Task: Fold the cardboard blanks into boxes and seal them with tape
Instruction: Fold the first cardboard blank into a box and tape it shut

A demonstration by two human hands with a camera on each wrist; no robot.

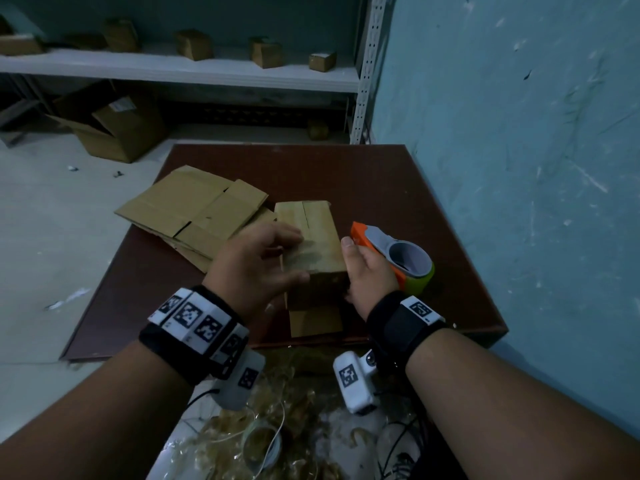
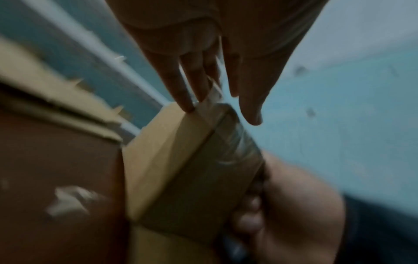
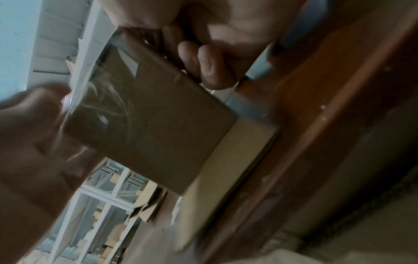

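The dark reddish-brown square desk (image 1: 363,174) stands tight against the blue wall on its right, so free room lies only to the left and toward the person. On its far left a stack of flat tan cardboard blanks (image 1: 194,209) waits, overhanging the left desk edge slightly and well clear of the work. Near the front centre stands the small folded tan cardboard box (image 1: 313,237), its top flaps meeting at a visible slit, one loose flap lying flat toward the front edge. The left hand (image 1: 256,258) lies spread over the box's left side and top, fingers straight and apart, apparently steadying the flaps for sealing. The right hand (image 1: 370,271), just beside the box's right face, is curled round the orange-and-grey tape dispenser with its green roll (image 1: 398,258); the wrist views show glossy clear tape already wrinkled across one face. The dispenser sits between box and wall, so sweeping leftward looks easier than rightward.
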